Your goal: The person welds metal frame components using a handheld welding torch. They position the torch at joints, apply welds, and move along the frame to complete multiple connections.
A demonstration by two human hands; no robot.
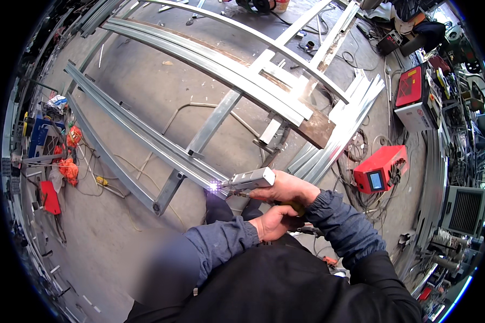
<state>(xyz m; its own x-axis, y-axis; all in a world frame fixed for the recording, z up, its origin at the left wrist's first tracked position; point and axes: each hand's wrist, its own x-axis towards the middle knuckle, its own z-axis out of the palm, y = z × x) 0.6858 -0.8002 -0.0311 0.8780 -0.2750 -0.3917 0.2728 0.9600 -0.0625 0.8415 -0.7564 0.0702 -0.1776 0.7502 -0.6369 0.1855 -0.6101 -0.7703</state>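
My right hand (291, 187) is wrapped round a pale grey handheld welding gun (251, 178). The gun's nozzle points left, and a bright violet-white spark glows at its tip. That tip is at the near end of a pair of galvanized steel channels (145, 137), which lie on cross bars of a metal frame. Below the right wrist my left hand (276, 222) is closed, its fingertips tucked under the right hand. A bit of something yellowish shows there, but what the left hand grips is hidden.
Long steel profiles (215, 59) lie across the frame farther off. A loose frame rail (105, 153) reaches toward me on the left. To the right stand a red machine with a screen (380, 169) and a red-topped box (409, 86). Cables and a hose (196, 104) trail over the floor.
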